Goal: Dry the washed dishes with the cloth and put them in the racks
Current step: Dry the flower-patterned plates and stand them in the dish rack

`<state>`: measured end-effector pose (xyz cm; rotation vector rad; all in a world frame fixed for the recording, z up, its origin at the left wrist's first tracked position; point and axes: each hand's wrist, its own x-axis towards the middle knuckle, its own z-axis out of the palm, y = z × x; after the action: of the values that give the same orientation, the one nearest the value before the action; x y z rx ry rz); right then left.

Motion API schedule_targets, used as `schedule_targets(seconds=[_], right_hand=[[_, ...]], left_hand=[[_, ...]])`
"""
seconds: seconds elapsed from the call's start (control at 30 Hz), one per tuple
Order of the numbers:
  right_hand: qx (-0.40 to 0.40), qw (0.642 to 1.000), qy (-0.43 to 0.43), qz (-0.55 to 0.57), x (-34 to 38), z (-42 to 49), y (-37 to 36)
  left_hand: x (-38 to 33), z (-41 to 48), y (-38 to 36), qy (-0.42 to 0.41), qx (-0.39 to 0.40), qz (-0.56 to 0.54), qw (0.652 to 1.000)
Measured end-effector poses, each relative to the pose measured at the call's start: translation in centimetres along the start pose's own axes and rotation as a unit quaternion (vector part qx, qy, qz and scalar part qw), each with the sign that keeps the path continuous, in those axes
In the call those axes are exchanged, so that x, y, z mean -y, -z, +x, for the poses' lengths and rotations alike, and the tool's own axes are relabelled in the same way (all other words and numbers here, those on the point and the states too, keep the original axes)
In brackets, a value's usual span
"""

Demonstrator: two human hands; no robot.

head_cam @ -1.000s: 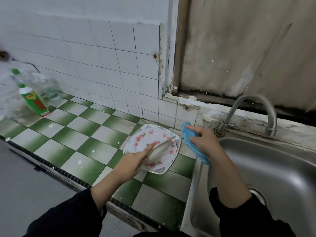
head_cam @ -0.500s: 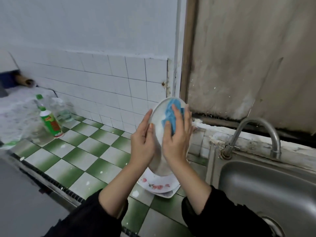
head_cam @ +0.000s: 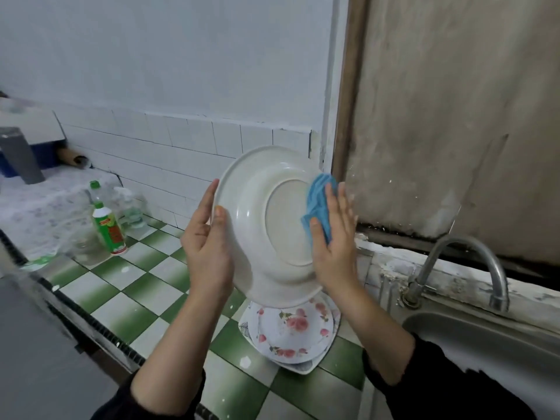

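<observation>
I hold a white plate [head_cam: 260, 219] upright in front of me, its underside turned toward the camera. My left hand [head_cam: 209, 244] grips its left rim. My right hand [head_cam: 333, 237] presses a blue cloth [head_cam: 319, 204] against the right side of the plate's back. Below the raised plate, a stack of flowered plates [head_cam: 291, 334] lies on the green and white checkered counter [head_cam: 121, 298]. No rack is in view.
A steel sink [head_cam: 497, 353] with a curved tap [head_cam: 463, 268] is at the right. A green-capped bottle [head_cam: 109, 228] and clear bottles [head_cam: 127, 204] stand at the left by the tiled wall. The counter's front edge runs along the lower left.
The plate has turned so its underside faces me and has risen slightly. My right hand with the cloth moved from the plate's inner face to its back. The view tilted upward.
</observation>
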<state>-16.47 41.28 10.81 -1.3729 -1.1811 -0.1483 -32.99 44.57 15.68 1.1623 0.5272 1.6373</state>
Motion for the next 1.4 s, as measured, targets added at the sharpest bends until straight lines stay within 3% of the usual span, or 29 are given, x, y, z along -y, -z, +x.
schedule_targets(seconds=[0.07, 0.1, 0.17, 0.23, 0.3, 0.33, 0.43, 0.5, 0.6, 0.7, 1.0, 1.1, 1.27, 1.33, 1.4], right_hand=[[-0.02, 0.997, -0.071, 0.029, 0.4, 2.3, 0.3], [-0.009, 0.998, -0.058, 0.013, 1.3, 2.4, 0.1], [0.054, 0.997, 0.056, -0.019, 3.3, 0.6, -0.7], [0.135, 0.971, 0.193, -0.043, 4.1, -2.2, -1.3], [0.142, 0.96, 0.231, -0.066, 3.1, -3.0, -0.7], [0.115, 0.974, 0.189, -0.048, 2.5, -2.2, -0.2], [0.024, 0.997, -0.059, 0.036, 2.7, 1.6, 0.9], [0.027, 0.995, -0.089, 0.031, 4.2, 3.4, 0.6], [0.095, 0.99, 0.091, -0.043, 7.8, 1.8, -1.0], [0.137, 0.945, 0.271, -0.12, 8.4, -2.8, -3.1], [0.061, 0.896, 0.42, -0.128, 2.4, -7.0, -2.2], [0.037, 0.922, 0.379, -0.065, -0.8, -7.6, -1.1], [0.007, 0.987, 0.152, 0.052, -1.1, -5.0, 0.0], [0.015, 0.992, 0.071, 0.104, 0.1, -2.7, 0.7], [0.021, 0.99, 0.052, 0.129, 1.4, -0.1, 1.2]], left_hand=[[-0.2, -0.4, 0.3, 0.018, 0.002, -0.001, 1.0], [-0.1, -0.7, 0.3, 0.027, 0.001, 0.002, 1.0], [-0.1, -1.3, 0.2, 0.041, -0.006, 0.001, 0.999], [-0.1, -1.7, 0.6, 0.054, -0.031, -0.011, 0.998], [-0.5, -1.7, 1.1, 0.06, -0.055, -0.017, 0.997], [-0.8, -1.7, 1.4, 0.059, -0.064, -0.015, 0.996], [-1.4, -2.1, 1.3, 0.053, -0.066, -0.001, 0.996], [-1.8, -2.7, 0.5, 0.041, -0.04, 0.024, 0.998], [-1.7, -3.2, -0.4, 0.023, -0.01, 0.049, 0.999], [-1.9, -2.4, 0.1, 0.017, -0.059, 0.024, 0.998], [-1.8, -2.0, 1.2, 0.034, -0.13, -0.04, 0.99], [-2.6, -0.8, 2.2, 0.024, -0.154, -0.072, 0.985], [-3.7, -0.1, 3.6, 0.028, -0.127, -0.078, 0.988], [-3.7, 0.0, 3.8, 0.027, -0.096, -0.079, 0.992], [-3.6, -0.3, 3.7, 0.026, -0.06, -0.063, 0.996]])
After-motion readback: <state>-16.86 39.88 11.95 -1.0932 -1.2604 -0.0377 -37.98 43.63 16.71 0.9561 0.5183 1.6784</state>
